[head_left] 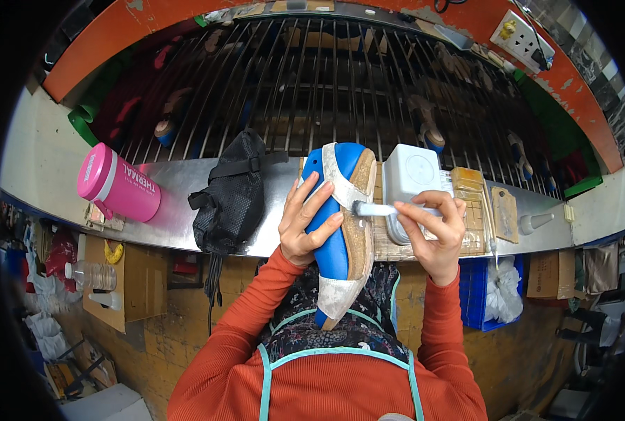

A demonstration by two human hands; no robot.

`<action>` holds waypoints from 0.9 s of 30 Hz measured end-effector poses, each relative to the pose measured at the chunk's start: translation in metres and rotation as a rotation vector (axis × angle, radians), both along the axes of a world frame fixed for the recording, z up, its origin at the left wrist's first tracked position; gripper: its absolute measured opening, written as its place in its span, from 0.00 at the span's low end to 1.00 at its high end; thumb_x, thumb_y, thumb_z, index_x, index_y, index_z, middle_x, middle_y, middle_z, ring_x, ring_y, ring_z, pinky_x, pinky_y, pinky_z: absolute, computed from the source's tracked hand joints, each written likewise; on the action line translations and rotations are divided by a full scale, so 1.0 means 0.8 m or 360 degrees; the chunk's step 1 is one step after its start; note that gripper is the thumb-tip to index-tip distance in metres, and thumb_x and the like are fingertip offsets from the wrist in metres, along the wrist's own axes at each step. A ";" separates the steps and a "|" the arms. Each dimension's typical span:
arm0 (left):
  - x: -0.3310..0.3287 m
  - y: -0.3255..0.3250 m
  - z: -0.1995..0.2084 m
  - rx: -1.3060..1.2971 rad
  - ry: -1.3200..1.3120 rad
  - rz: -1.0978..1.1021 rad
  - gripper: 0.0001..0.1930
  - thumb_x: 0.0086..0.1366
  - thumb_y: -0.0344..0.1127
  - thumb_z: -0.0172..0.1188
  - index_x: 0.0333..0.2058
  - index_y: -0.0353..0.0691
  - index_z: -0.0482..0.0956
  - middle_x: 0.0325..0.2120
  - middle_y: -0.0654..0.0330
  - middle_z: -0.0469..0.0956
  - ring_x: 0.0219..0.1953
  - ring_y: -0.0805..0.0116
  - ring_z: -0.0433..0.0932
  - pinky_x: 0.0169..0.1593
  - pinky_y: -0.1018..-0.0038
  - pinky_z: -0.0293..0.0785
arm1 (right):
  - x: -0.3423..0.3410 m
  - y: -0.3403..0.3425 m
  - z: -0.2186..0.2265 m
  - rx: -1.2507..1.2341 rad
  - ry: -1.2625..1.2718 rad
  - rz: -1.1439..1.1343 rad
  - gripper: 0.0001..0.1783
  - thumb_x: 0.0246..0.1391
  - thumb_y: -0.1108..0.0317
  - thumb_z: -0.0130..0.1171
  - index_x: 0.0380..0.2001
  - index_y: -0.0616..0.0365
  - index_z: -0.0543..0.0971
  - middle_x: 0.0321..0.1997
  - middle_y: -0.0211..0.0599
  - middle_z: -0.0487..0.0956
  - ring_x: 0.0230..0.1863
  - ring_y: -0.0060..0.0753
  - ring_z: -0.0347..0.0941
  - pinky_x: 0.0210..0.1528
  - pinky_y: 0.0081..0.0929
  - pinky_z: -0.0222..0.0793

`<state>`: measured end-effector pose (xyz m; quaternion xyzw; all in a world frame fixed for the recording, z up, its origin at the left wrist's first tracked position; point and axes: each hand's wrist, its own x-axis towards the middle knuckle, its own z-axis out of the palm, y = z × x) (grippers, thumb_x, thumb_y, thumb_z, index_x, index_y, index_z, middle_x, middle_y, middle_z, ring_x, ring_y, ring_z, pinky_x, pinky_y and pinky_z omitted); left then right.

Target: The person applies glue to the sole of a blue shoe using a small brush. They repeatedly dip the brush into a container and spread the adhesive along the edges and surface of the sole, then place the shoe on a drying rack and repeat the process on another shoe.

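Note:
A sandal upper and cork-coloured sole [355, 245] sit on a blue shoe last [331, 254], held lengthwise before me with whitish straps across it. My left hand [304, 226] is closed around the left side of the last, its fingertips by the upper strap. Between the fingers of my right hand [437, 235] is a white-handled brush [377, 210]. Its dark bristles are at the sole's edge beside that strap; whether they touch it I cannot tell. A white plastic container [412, 168] stands just behind the brush.
A pink thermal bottle [119, 184] and a black mesh bag [235, 196] occupy the metal ledge on the left. To the right are an amber block [465, 179] and a nozzle bottle [535, 223]. Beyond, a rack of metal rods [312, 84] carries several shoes. A blue crate [472, 295] is below.

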<state>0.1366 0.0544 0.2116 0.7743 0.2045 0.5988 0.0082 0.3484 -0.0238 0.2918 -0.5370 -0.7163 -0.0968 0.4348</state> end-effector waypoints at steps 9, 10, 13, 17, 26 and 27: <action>0.001 -0.004 0.005 0.0019 -0.0028 -0.0020 0.21 0.53 0.33 0.67 0.46 0.57 0.74 0.53 0.51 0.76 0.56 0.40 0.73 0.57 0.43 0.68 | -0.006 0.000 0.002 0.0045 -0.0009 -0.0059 0.15 0.41 0.70 0.70 0.37 0.44 0.87 0.32 0.25 0.77 0.32 0.22 0.69 0.40 0.28 0.49; 0.000 -0.003 0.006 0.0025 -0.0024 -0.0026 0.21 0.53 0.33 0.67 0.46 0.57 0.74 0.53 0.51 0.76 0.56 0.40 0.73 0.57 0.43 0.68 | -0.005 0.000 0.003 0.0030 -0.0049 -0.0054 0.15 0.41 0.70 0.70 0.37 0.44 0.86 0.31 0.25 0.77 0.32 0.22 0.69 0.40 0.28 0.49; -0.001 -0.002 0.007 0.0035 -0.0007 -0.0037 0.21 0.53 0.33 0.67 0.46 0.57 0.74 0.53 0.52 0.76 0.55 0.41 0.73 0.57 0.43 0.68 | -0.001 -0.002 0.006 0.0004 -0.0114 -0.0007 0.16 0.41 0.70 0.70 0.37 0.44 0.86 0.30 0.24 0.77 0.31 0.22 0.69 0.40 0.28 0.49; -0.004 -0.001 0.009 0.0035 0.0016 -0.0032 0.21 0.53 0.33 0.67 0.46 0.57 0.74 0.53 0.52 0.76 0.56 0.41 0.73 0.57 0.43 0.68 | -0.001 -0.003 0.012 -0.0008 -0.0172 0.0045 0.15 0.41 0.70 0.70 0.36 0.43 0.86 0.30 0.24 0.77 0.30 0.21 0.68 0.39 0.28 0.48; -0.002 0.008 0.012 0.0082 -0.0029 -0.0073 0.20 0.54 0.34 0.66 0.46 0.55 0.75 0.53 0.50 0.75 0.57 0.40 0.72 0.58 0.43 0.67 | 0.025 0.010 0.037 -0.0270 -0.0082 0.0419 0.13 0.42 0.66 0.70 0.36 0.43 0.87 0.31 0.23 0.78 0.26 0.19 0.67 0.38 0.25 0.51; -0.001 0.008 0.013 0.0082 -0.0054 -0.0082 0.20 0.54 0.34 0.67 0.46 0.55 0.75 0.54 0.49 0.75 0.57 0.40 0.72 0.58 0.43 0.67 | 0.019 0.013 0.029 -0.0186 0.0114 0.0351 0.13 0.43 0.68 0.70 0.36 0.45 0.87 0.32 0.23 0.78 0.26 0.20 0.67 0.39 0.24 0.52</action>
